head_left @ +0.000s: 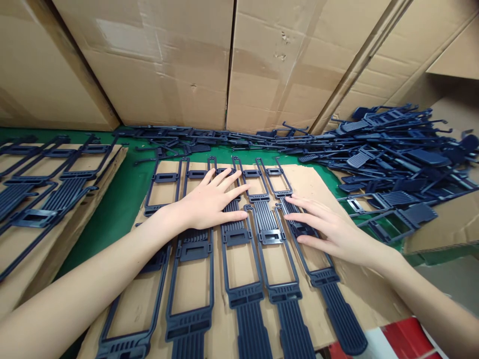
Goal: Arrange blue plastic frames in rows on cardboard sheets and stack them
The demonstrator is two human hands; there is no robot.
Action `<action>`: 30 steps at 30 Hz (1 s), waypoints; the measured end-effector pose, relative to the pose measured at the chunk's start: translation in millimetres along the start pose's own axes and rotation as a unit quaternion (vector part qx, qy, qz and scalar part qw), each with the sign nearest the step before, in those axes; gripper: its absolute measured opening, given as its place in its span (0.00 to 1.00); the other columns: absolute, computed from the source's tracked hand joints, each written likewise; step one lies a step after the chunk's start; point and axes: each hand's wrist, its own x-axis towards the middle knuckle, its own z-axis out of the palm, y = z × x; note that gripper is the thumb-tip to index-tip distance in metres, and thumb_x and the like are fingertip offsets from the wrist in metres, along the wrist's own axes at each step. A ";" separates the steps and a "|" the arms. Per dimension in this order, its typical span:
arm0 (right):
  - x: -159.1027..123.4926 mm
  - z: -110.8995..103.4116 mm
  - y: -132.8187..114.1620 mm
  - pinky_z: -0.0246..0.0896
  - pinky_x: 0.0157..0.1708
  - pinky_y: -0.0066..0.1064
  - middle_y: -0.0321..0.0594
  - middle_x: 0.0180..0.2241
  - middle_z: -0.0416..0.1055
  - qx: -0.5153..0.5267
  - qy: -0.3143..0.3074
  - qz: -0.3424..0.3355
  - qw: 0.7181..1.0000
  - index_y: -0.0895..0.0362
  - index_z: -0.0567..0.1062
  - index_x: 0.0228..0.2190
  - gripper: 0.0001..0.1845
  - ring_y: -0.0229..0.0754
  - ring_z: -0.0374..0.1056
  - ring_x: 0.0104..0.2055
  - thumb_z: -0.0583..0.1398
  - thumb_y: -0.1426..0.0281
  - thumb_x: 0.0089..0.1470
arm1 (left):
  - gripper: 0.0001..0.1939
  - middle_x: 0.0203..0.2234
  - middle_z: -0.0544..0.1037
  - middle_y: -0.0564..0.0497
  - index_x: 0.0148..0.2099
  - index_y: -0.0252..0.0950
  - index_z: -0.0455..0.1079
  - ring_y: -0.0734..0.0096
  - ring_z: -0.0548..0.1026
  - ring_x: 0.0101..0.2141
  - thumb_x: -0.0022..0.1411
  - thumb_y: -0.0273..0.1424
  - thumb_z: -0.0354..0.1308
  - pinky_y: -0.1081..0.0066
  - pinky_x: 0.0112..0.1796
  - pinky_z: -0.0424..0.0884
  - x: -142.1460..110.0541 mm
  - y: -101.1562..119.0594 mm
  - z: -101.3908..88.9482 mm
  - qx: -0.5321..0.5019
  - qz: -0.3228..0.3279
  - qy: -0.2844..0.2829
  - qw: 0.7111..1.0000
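Observation:
Several dark blue plastic frame parts [239, 259] lie in rows on a cardboard sheet [329, 189] in front of me. My left hand [211, 202] rests flat on the middle of the rows, fingers spread and pointing right. My right hand [327, 227] lies flat on the rightmost part [337, 304], fingers stretched out to the left. Neither hand holds anything.
A loose heap of the same blue parts [392, 149] is piled at the right and along the back. Another cardboard sheet with parts [45, 194] lies at the left on the green table [119, 199]. Large cardboard boxes [232, 60] form a wall behind. A red and white object [396, 341] pokes in at the bottom right.

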 end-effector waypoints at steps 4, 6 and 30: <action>-1.5 0.4 0.0 0.51 0.63 0.55 0.46 0.66 0.53 0.010 -0.008 0.004 1.000 0.50 0.68 0.57 0.22 0.53 0.47 0.68 0.57 0.64 0.62 | 0.40 0.70 0.39 0.45 0.71 0.43 0.47 0.49 0.35 0.69 0.66 0.59 0.39 0.46 0.64 0.32 0.7 0.5 -0.3 0.001 0.001 -0.003 1.000; -2.4 0.7 -0.6 0.50 0.63 0.56 0.45 0.67 0.50 0.015 -0.021 0.009 1.000 0.49 0.67 0.58 0.23 0.53 0.45 0.68 0.57 0.64 0.62 | 0.40 0.70 0.39 0.44 0.71 0.43 0.46 0.49 0.35 0.69 0.66 0.59 0.37 0.46 0.64 0.32 1.0 0.8 -0.5 0.005 0.002 -0.006 1.000; -2.9 3.8 -5.7 0.46 0.66 0.53 0.40 0.68 0.44 0.027 -0.050 0.038 0.998 0.47 0.65 0.58 0.20 0.48 0.39 0.70 0.53 0.62 0.65 | 0.39 0.70 0.39 0.44 0.71 0.43 0.46 0.49 0.35 0.69 0.66 0.58 0.38 0.46 0.64 0.32 1.8 1.5 -1.7 0.014 -0.006 -0.012 1.000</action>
